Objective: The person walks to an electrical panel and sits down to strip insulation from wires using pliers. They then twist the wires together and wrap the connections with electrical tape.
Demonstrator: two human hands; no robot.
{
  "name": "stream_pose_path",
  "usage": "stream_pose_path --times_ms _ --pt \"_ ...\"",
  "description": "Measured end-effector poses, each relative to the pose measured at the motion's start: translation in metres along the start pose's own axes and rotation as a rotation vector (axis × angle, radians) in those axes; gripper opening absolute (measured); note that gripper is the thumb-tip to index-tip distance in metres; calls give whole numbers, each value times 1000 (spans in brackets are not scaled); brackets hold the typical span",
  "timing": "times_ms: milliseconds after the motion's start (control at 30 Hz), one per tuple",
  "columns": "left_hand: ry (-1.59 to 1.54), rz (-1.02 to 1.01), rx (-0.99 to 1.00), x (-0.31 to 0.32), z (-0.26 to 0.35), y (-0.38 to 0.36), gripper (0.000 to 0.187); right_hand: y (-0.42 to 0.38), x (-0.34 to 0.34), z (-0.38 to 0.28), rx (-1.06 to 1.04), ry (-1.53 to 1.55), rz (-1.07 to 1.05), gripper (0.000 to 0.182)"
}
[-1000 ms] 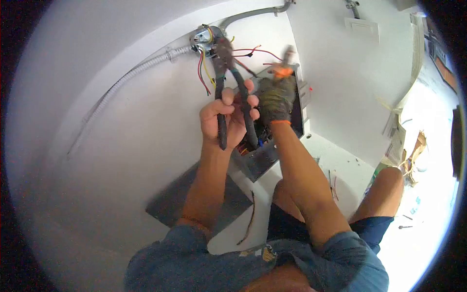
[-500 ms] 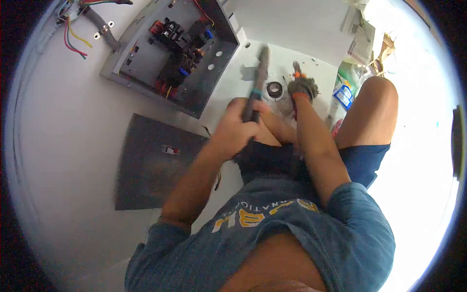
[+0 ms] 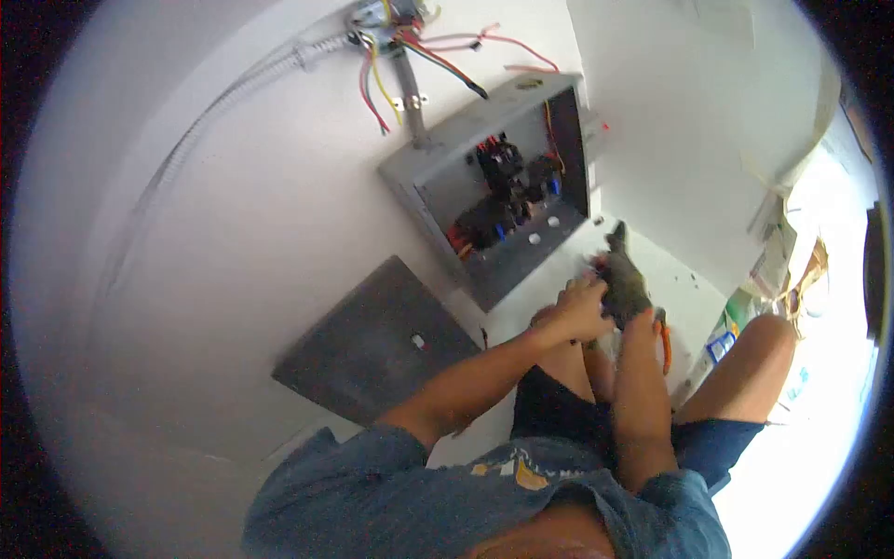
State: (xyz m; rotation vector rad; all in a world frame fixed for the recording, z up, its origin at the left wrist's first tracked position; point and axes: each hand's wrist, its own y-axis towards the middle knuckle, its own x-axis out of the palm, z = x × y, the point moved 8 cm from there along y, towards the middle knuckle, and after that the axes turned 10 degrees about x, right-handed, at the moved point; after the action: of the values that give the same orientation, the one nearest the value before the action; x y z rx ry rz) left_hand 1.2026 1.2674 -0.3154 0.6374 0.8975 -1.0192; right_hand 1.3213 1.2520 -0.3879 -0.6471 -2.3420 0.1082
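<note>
My bare left hand (image 3: pixel 584 311) reaches across to my right hand, fingers curled beside the glove. A dark bit shows at its fingertips, but blur hides what it is. On my right hand (image 3: pixel 626 287) is a grey-green work glove. It closes around a hand tool with a curved orange handle (image 3: pixel 665 347), which sticks out beside the wrist; the tool's working end cannot be made out. Just beyond both hands is an open grey metal electrical box (image 3: pixel 438 210), fixed to the wall. Inside it are black breaker parts (image 3: pixel 501 168) and coloured wires.
A flat grey cover panel (image 3: pixel 372 345) lies left of my arms. Above the box, loose wires (image 3: pixel 372 88) hang from a junction box (image 3: pixel 386 19) with conduit (image 3: pixel 410 102). Paper and plastic packages (image 3: pixel 745 321) lie by my right knee (image 3: pixel 773 340). White walls meet behind the box.
My view has swung up and left, bringing the junction box into view. My left hand, which held up a long dark tool, is now beside my gloved hand. The black tape roll no longer shows.
</note>
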Motion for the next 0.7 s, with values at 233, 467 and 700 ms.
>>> stream_pose_path --times_ms 233,467,700 --pt "174 931 659 -317 65 -54 33 23 -151 9 20 -1297 838 70" --pt "349 1162 644 -410 68 -28 27 4 -143 68 211 -1583 751 61" --pt "295 1410 714 -401 69 -30 14 -87 185 -177 -1338 -1175 477 42"
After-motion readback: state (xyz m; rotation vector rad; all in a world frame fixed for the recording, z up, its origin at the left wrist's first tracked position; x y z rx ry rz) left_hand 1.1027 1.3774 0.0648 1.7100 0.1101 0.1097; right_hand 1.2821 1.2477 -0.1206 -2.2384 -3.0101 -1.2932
